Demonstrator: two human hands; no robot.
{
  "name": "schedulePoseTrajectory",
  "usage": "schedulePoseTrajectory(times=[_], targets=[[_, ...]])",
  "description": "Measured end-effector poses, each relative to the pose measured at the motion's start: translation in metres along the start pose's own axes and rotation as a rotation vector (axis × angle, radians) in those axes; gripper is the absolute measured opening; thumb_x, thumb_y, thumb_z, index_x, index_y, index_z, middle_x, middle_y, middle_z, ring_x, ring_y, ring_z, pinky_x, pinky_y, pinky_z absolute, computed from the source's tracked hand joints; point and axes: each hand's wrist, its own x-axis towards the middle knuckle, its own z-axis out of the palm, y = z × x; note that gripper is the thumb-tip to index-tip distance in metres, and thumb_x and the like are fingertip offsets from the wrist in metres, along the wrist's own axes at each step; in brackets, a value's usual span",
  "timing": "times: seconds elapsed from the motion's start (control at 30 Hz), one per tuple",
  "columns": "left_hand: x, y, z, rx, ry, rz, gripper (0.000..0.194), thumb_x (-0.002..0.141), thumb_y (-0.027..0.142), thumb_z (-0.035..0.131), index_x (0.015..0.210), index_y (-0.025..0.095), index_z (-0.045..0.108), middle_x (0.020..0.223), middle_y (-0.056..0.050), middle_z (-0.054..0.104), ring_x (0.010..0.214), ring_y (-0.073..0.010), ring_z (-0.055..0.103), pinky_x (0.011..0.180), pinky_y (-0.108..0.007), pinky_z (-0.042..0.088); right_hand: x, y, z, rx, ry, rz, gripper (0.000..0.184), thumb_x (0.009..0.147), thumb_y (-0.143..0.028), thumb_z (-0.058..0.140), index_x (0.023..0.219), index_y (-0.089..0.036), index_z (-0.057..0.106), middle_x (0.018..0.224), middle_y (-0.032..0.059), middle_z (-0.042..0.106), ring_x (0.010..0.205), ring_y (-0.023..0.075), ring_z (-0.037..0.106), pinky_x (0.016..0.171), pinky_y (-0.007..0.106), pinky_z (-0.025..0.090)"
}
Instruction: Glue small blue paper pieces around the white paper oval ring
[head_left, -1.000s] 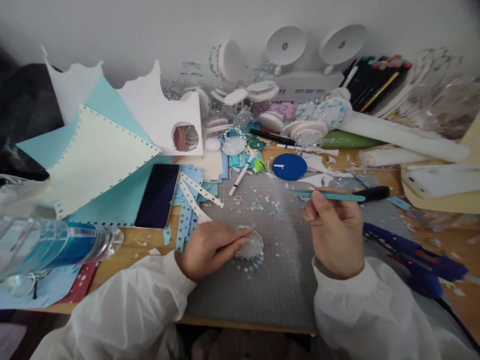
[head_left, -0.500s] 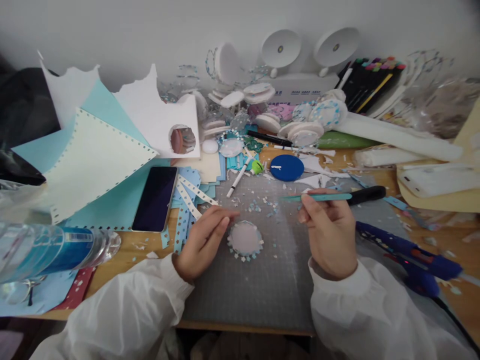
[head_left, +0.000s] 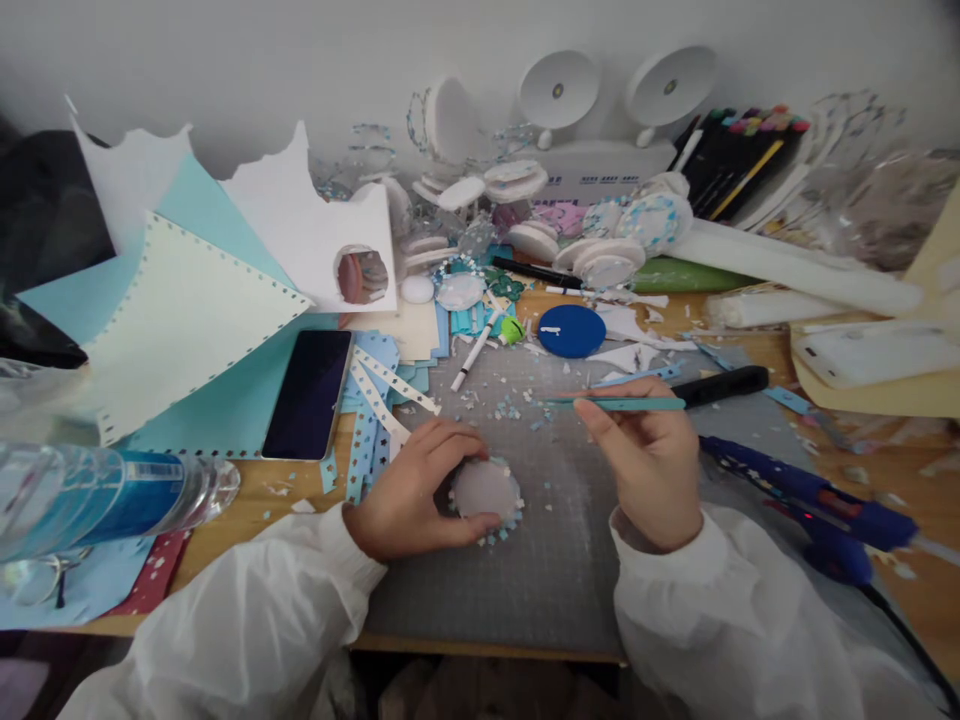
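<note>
A small round white disc (head_left: 487, 490) lies on the grey cutting mat (head_left: 517, 600), its rim set with tiny pale blue and white star-shaped pieces. My left hand (head_left: 420, 490) is around its left side, thumb at the near edge and fingers at the far edge. Turquoise tweezers (head_left: 630, 404) are pinched in my right hand (head_left: 652, 460), their tips pointing left. Below those tips, small loose paper stars (head_left: 513, 408) are scattered on the mat. Whether the tweezers hold a star is too small to tell.
A blue glue gun (head_left: 817, 500) with a red light lies at right, beside a black-handled tool (head_left: 727, 385). Behind are a blue oval lid (head_left: 571, 331), a white marker (head_left: 476, 350) and several white discs. At left are a phone (head_left: 307, 395), punched paper strips (head_left: 382, 400) and a water bottle (head_left: 112, 500).
My left hand has come down onto the disc, with thumb and fingers now at its edges. My right hand has moved the tweezers left, over the loose stars.
</note>
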Motion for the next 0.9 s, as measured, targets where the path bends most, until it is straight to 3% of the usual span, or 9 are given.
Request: schedulePoseTrajectory(times=[0.13, 0.27, 0.47, 0.57, 0.67, 0.77, 0.9], targets=[[-0.001, 0.001, -0.001, -0.109, 0.003, 0.029, 0.039, 0.070, 0.034, 0.074, 0.101, 0.019, 0.055, 0.106, -0.010, 0.063, 0.102, -0.0253, 0.058, 0.090, -0.038, 0.047, -0.001, 0.003, 0.000, -0.074, -0.043, -0.004, 0.018, 0.074, -0.030, 0.075, 0.077, -0.022, 0.060, 0.076, 0.0020, 0.065, 0.068, 0.0176, 0.061, 0.059, 0.031, 0.048], [-0.004, 0.001, 0.000, -0.190, -0.041, 0.060, 0.048, 0.067, 0.038, 0.077, 0.106, 0.020, 0.055, 0.107, -0.011, 0.064, 0.102, -0.0259, 0.059, 0.091, -0.038, 0.047, -0.004, 0.006, -0.001, -0.207, -0.183, -0.059, 0.013, 0.078, -0.029, 0.071, 0.076, -0.021, 0.061, 0.075, 0.0024, 0.065, 0.070, 0.0184, 0.061, 0.061, 0.031, 0.047], [-0.007, 0.000, -0.003, -0.366, -0.090, 0.107, 0.060, 0.068, 0.043, 0.076, 0.118, 0.017, 0.053, 0.115, -0.015, 0.061, 0.108, -0.0291, 0.057, 0.095, -0.040, 0.046, -0.007, 0.003, -0.002, -0.286, -0.411, -0.097, 0.009, 0.081, -0.023, 0.066, 0.075, -0.021, 0.061, 0.068, -0.0001, 0.062, 0.054, 0.0133, 0.056, 0.052, 0.027, 0.045], [-0.007, 0.002, -0.005, -0.451, 0.023, 0.076, 0.041, 0.083, 0.040, 0.061, 0.115, 0.016, 0.056, 0.113, -0.015, 0.060, 0.109, -0.0285, 0.055, 0.094, -0.041, 0.045, -0.009, 0.003, -0.004, -0.309, -0.519, -0.091, 0.009, 0.082, -0.021, 0.064, 0.074, -0.021, 0.059, 0.062, -0.0016, 0.059, 0.051, 0.0130, 0.056, 0.049, 0.026, 0.044], [-0.006, 0.002, -0.003, -0.541, 0.236, -0.046, 0.024, 0.092, 0.034, 0.048, 0.103, 0.016, 0.060, 0.101, -0.011, 0.061, 0.094, -0.0221, 0.059, 0.084, -0.035, 0.048, -0.010, 0.003, -0.004, -0.319, -0.553, -0.088, 0.010, 0.083, -0.019, 0.062, 0.074, -0.021, 0.058, 0.058, -0.0027, 0.057, 0.048, 0.0124, 0.055, 0.048, 0.025, 0.043], [-0.005, 0.000, 0.001, -0.605, 0.394, -0.200, 0.020, 0.095, 0.030, 0.046, 0.092, 0.016, 0.060, 0.085, -0.004, 0.058, 0.072, -0.0142, 0.058, 0.069, -0.027, 0.047, -0.010, 0.003, -0.003, -0.268, -0.518, -0.070, 0.009, 0.084, -0.020, 0.062, 0.076, -0.020, 0.058, 0.064, -0.0014, 0.062, 0.047, 0.0114, 0.056, 0.049, 0.025, 0.045], [-0.004, -0.001, 0.004, -0.639, 0.476, -0.281, 0.023, 0.095, 0.028, 0.047, 0.079, 0.016, 0.057, 0.073, 0.000, 0.054, 0.060, -0.0099, 0.052, 0.059, -0.023, 0.044, -0.011, 0.005, -0.002, -0.260, -0.543, -0.086, 0.008, 0.084, -0.018, 0.061, 0.076, -0.020, 0.058, 0.071, 0.0009, 0.065, 0.050, 0.0114, 0.057, 0.051, 0.026, 0.046]])
